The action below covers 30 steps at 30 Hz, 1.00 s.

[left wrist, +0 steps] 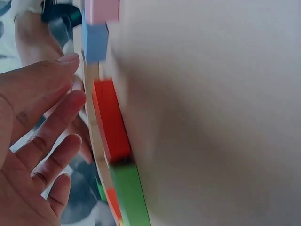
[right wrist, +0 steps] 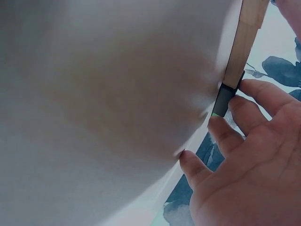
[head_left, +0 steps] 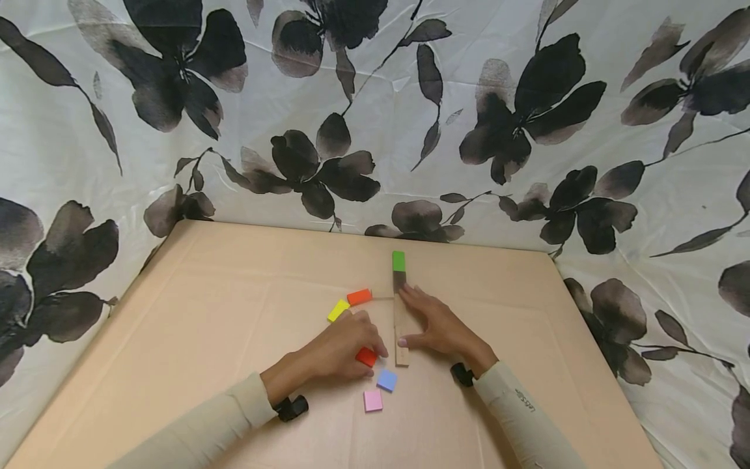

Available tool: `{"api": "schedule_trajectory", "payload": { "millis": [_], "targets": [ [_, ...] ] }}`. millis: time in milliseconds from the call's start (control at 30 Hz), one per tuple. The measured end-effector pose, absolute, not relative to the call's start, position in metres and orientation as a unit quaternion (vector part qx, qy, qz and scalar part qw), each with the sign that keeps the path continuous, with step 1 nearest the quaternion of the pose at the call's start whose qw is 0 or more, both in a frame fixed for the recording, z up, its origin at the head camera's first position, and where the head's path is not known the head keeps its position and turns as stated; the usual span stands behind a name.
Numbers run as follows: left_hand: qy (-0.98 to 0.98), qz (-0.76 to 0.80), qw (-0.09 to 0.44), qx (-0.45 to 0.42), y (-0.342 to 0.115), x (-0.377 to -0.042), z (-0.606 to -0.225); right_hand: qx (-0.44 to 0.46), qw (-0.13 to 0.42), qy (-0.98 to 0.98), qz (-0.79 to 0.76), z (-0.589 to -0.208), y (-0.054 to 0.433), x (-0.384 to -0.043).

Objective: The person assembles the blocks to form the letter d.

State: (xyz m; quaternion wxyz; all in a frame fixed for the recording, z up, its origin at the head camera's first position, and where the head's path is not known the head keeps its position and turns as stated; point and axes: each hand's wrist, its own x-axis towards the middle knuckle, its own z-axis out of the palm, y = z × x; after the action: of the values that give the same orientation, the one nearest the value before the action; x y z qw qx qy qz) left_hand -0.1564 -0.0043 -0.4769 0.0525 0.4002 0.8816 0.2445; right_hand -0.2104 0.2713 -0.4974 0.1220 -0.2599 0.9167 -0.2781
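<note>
In the head view, my left hand (head_left: 347, 344) is over a red block (head_left: 366, 356), thumb and fingers bent loosely. The left wrist view shows its fingers (left wrist: 61, 113) apart from that block, and a green block (left wrist: 130, 193) at the red one's end, hidden in the head view. My right hand (head_left: 441, 326) lies along a straight row of blocks: plain wood (head_left: 401, 332), a dark block (head_left: 400, 280) and a green block (head_left: 399, 261) at the far end. Its fingers touch the row's right side near the dark block, spread and gently bent.
Near the row's near end lie a blue block (head_left: 387, 380) and a pink block (head_left: 372, 400). An orange-red block (head_left: 359, 297) and a yellow block (head_left: 338, 311) lie beyond my left hand. A floral cloth (head_left: 410, 130) surrounds the tan board (head_left: 234, 293).
</note>
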Motion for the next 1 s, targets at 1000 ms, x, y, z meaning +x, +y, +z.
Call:
{"api": "schedule_trajectory", "payload": {
  "millis": [1000],
  "targets": [
    [0.896,0.204,0.028,0.393,0.012,-0.163,-0.485,-0.264,0.115,0.918,-0.272,-0.495,0.269,-0.215]
  ]
}}
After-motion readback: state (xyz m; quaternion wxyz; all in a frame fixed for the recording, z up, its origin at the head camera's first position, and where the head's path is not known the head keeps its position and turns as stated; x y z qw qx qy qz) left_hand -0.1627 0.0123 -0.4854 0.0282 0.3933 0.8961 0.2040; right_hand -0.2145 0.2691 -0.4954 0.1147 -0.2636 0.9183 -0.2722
